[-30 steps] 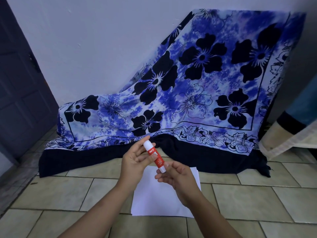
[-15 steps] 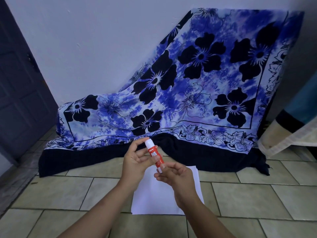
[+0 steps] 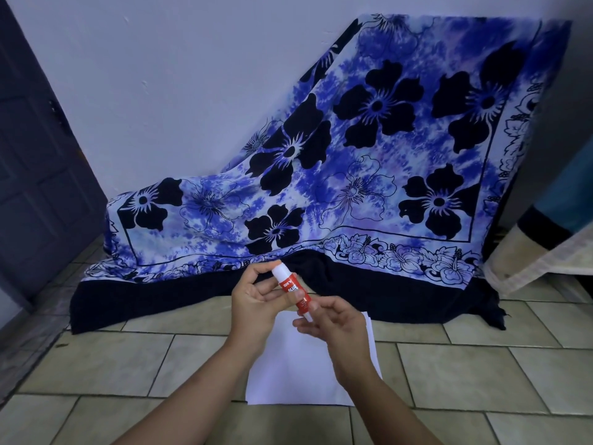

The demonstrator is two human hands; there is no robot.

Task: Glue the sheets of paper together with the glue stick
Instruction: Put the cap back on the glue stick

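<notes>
A red glue stick [image 3: 292, 290] with white ends is held tilted above the floor, its white cap pointing up and left. My left hand [image 3: 255, 305] grips its upper part with fingers and thumb curled round it. My right hand [image 3: 333, 326] pinches its lower white end with thumb and fingertips. Under both hands a stack of white paper sheets [image 3: 288, 370] lies flat on the tiled floor, partly hidden by my wrists.
A blue and black flowered cloth [image 3: 353, 175] drapes over something against the white wall, its dark hem reaching the floor just beyond the paper. A dark door [image 3: 35, 149] stands at left. A folded fabric item [image 3: 542, 252] is at right. Beige floor tiles [image 3: 465, 374] surround the paper.
Both hands keep hold of the glue stick and have shifted slightly. My right fingers have closed more tightly round its lower end.
</notes>
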